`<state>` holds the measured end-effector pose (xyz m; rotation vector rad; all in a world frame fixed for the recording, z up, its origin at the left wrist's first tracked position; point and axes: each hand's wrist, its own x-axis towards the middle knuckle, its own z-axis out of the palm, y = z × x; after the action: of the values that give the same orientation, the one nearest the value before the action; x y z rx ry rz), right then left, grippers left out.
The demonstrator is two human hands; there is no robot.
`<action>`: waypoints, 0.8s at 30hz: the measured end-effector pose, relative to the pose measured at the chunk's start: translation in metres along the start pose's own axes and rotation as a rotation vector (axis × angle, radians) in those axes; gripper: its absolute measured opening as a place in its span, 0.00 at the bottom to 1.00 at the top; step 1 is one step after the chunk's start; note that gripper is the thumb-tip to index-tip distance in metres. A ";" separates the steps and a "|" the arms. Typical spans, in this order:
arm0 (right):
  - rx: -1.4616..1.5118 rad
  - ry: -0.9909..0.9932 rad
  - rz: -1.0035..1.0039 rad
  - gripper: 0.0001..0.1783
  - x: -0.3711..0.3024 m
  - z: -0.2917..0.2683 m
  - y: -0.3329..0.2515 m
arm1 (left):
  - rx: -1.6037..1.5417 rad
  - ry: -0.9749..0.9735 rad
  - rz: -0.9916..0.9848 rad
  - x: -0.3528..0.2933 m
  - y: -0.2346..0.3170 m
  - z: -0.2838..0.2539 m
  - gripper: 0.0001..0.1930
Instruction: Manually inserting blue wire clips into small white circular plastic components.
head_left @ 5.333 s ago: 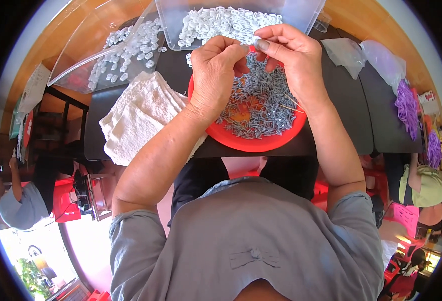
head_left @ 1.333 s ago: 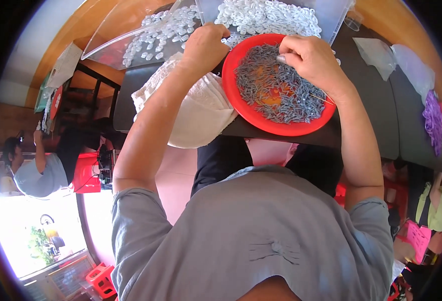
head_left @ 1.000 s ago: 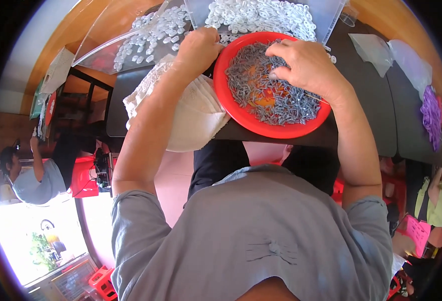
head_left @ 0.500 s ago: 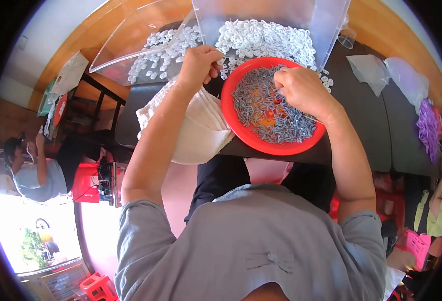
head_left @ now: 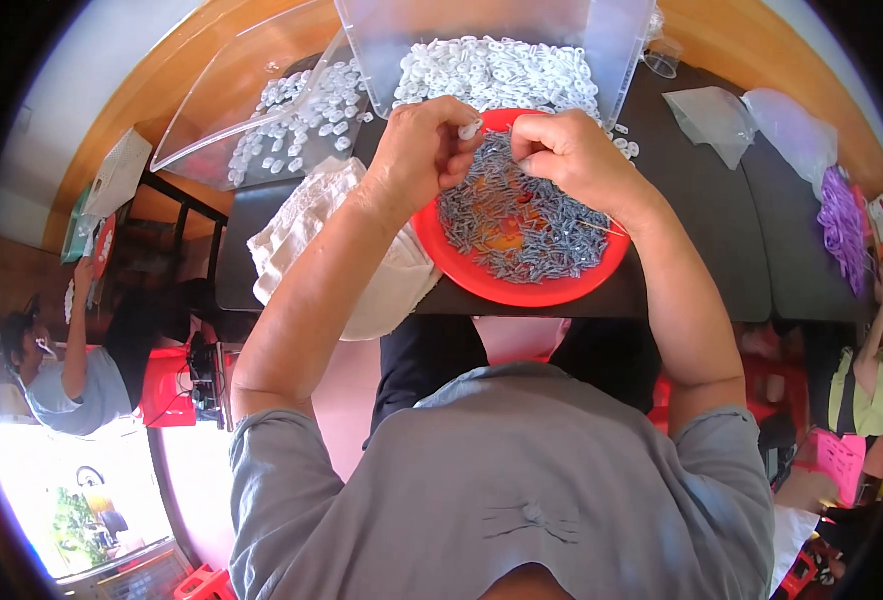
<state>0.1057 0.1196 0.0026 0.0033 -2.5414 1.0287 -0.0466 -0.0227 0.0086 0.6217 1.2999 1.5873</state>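
Note:
A small white oval plastic piece [head_left: 469, 130] is pinched between the thumb and fingers of my left hand [head_left: 419, 150], above the left rim of a red basin [head_left: 521, 297]. Facing it, my right hand [head_left: 576, 160] hovers over the basin with thumb and fingers pressed together. Whatever its fingertips hold is too small to make out. Thin grey screw-like pieces [head_left: 546, 255] cover much of the basin's bottom. Behind the basin, a heap of matching white pieces [head_left: 496, 78] lies in a clear plastic bin [head_left: 616, 50].
A folded white cloth [head_left: 386, 295] hangs over the table's front edge. More white pieces [head_left: 291, 115] lie by a clear curved panel [head_left: 186, 150]. Plastic bags [head_left: 716, 125] and a purple bundle [head_left: 841, 230] sit to the right. Other people [head_left: 76, 385] work at both sides.
My right hand has lifted from the grey pieces and moved left toward my left hand. My left hand has come right, over the basin's rim. The view has shifted slightly.

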 end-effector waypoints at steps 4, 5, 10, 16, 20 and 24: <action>0.087 0.026 0.050 0.03 0.000 0.000 0.000 | -0.067 -0.032 -0.012 0.010 -0.009 0.006 0.07; 0.163 0.046 0.084 0.03 0.000 -0.001 -0.001 | -0.108 -0.033 -0.003 0.009 -0.011 0.009 0.07; 0.146 0.070 0.057 0.02 0.000 -0.004 -0.009 | -0.253 -0.201 -0.035 0.011 -0.019 -0.004 0.07; -0.041 -0.069 0.047 0.03 -0.003 -0.003 -0.007 | -0.152 -0.066 0.060 0.000 -0.018 0.009 0.08; 0.081 0.139 0.104 0.05 0.003 -0.004 -0.006 | -0.013 -0.037 0.083 -0.003 -0.016 0.011 0.09; 0.256 0.170 0.128 0.04 0.002 0.004 -0.011 | -0.016 -0.071 0.088 -0.002 -0.020 0.011 0.09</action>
<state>0.1039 0.1090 0.0081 -0.1705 -2.2672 1.3377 -0.0295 -0.0201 -0.0065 0.7278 1.2214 1.6309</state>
